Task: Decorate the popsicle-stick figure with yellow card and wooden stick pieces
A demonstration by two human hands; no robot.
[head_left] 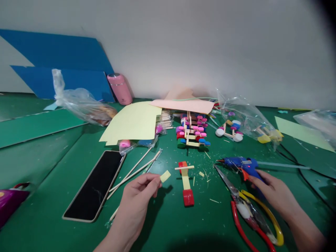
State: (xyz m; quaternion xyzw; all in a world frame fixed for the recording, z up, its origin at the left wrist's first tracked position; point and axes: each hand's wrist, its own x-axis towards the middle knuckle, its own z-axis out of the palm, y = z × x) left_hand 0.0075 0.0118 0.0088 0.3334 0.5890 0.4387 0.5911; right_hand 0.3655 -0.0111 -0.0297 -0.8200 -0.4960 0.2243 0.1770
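Between the thumb and forefinger of my left hand (143, 194) is a small piece of pale yellow paper (165, 176). My right hand (274, 192) is wrapped round the handle of a blue glue gun (240, 163) with an orange trigger; a clear glue stick (283, 165) runs out of its back end. Between the hands lies a small model (186, 181), a yellow paper strip with red caps at its ends and a short wooden stick across it. Beside the right hand are scissors (237, 206) with red handles and a yellow-handled tool (277, 220), partly overlapping.
Several finished-looking models with coloured caps (193, 131) stand in a row behind. A phone (96, 185) and wooden sticks (131, 171) lie left. Yellow sheets (133, 122), plastic bags (246, 112) and a pink bottle (120, 89) are near the wall. A black cable (298, 162) runs at right.
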